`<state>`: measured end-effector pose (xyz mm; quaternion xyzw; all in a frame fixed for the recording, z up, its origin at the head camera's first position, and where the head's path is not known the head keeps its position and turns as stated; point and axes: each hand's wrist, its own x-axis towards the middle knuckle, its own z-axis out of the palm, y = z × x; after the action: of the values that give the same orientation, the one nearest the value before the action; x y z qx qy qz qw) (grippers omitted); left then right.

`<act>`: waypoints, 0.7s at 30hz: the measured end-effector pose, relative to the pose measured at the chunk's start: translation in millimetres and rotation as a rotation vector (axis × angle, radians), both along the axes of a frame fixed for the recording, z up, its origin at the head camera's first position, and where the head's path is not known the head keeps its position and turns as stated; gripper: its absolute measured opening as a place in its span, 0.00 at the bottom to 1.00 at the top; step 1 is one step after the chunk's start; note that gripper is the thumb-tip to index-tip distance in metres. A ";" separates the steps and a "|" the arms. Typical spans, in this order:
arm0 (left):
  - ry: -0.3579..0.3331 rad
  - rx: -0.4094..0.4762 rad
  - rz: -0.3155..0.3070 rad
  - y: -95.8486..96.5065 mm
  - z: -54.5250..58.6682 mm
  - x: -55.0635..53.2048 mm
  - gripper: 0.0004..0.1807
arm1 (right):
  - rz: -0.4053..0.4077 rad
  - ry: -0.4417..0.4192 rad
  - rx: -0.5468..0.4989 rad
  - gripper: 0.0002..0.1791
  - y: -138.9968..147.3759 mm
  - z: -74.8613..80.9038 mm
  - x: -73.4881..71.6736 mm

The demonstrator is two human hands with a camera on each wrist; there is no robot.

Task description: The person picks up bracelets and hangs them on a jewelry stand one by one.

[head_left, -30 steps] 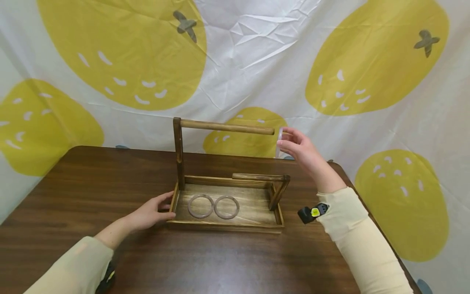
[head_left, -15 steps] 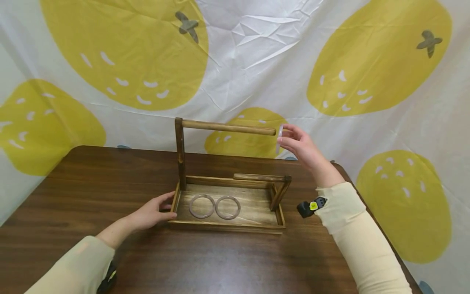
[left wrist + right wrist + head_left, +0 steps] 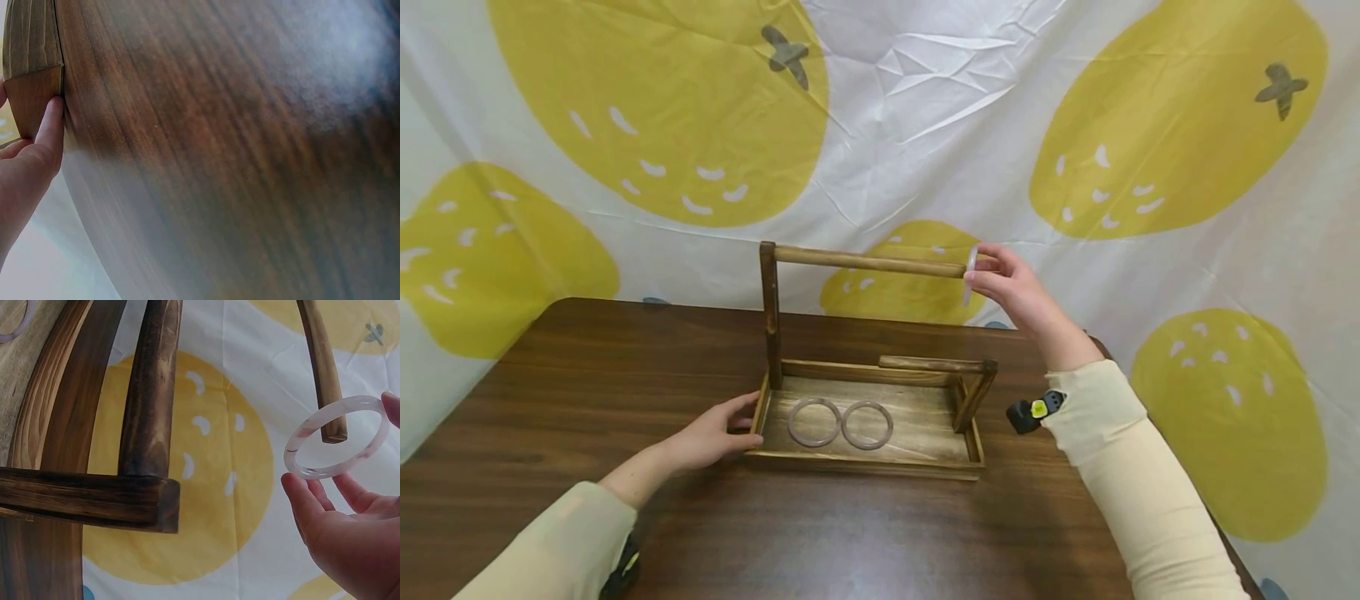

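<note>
My right hand [image 3: 1021, 292] pinches a pale translucent bangle [image 3: 967, 293] at the free end of the upper bar [image 3: 880, 262] of a wooden bangle stand [image 3: 917, 417]. In the right wrist view, the tilted bangle [image 3: 322, 471] overlaps the bar's tip [image 3: 334, 434], which shows through its opening. My left hand [image 3: 707, 435] holds the stand's left end, thumb at the front corner. The left wrist view shows a fingertip [image 3: 55, 109] pressed on the wooden corner. Inside the stand's tray, a left bangle [image 3: 815, 442] and a right bangle [image 3: 867, 446] lie flat, side by side.
A shorter, lower bar [image 3: 925, 364] juts leftward from the post [image 3: 976, 398] at the tray's right end. The stand rests on a dark wooden table [image 3: 865, 533]. Behind it hangs a white cloth [image 3: 917, 183] with yellow fruit prints.
My right hand has brought the bangle slightly up and left, from just beside the upper bar's end until it overlaps the tip. My left hand keeps its place on the stand.
</note>
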<state>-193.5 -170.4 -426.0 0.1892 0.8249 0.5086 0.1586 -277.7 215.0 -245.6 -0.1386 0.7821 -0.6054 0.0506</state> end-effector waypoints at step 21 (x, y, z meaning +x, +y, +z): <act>0.000 -0.011 0.025 -0.2 -1.1 0.9 0.41 | 0.016 0.011 0.121 0.30 -8.6 14.3 -10.5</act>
<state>-192.7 -170.6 -427.1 0.1781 0.8300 0.5058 0.1533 -288.2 206.4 -231.3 -0.1448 0.8166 -0.5556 0.0592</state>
